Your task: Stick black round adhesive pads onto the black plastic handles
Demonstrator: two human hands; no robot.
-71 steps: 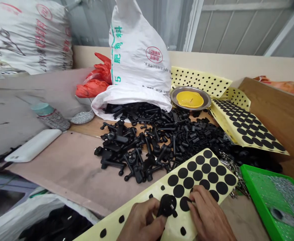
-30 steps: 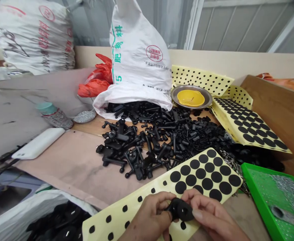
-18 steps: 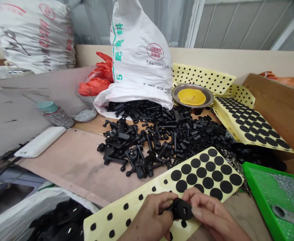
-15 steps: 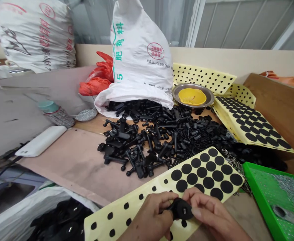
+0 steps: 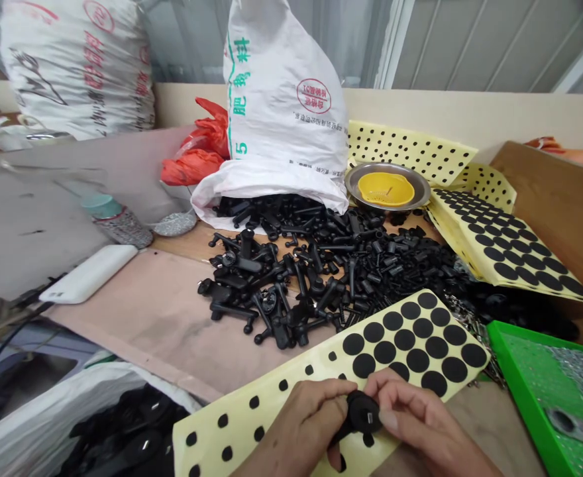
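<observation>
Between my two hands is a small black plastic part (image 5: 364, 412) with a round face and a bright metal piece in its middle. My left hand (image 5: 304, 424) wraps its fingers round the part's body from the left. From the right, the thumb and fingers of my right hand (image 5: 411, 417) pinch the rim of the round face. Beneath both hands lies a yellow sticker sheet (image 5: 266, 424), with large black round stickers at its right end and only small black dots on the left.
A pile of black plastic parts (image 5: 291, 285) spills from a white sack (image 5: 286, 99) ahead. On the right are a green tray (image 5: 525, 397) of small metal pieces and more sticker sheets (image 5: 490, 265). A white bag (image 5: 97, 384) of black parts stands lower left.
The whole view has shifted slightly, with the scene a little further right. Both hands keep their hold on the black part, which has turned very slightly.
</observation>
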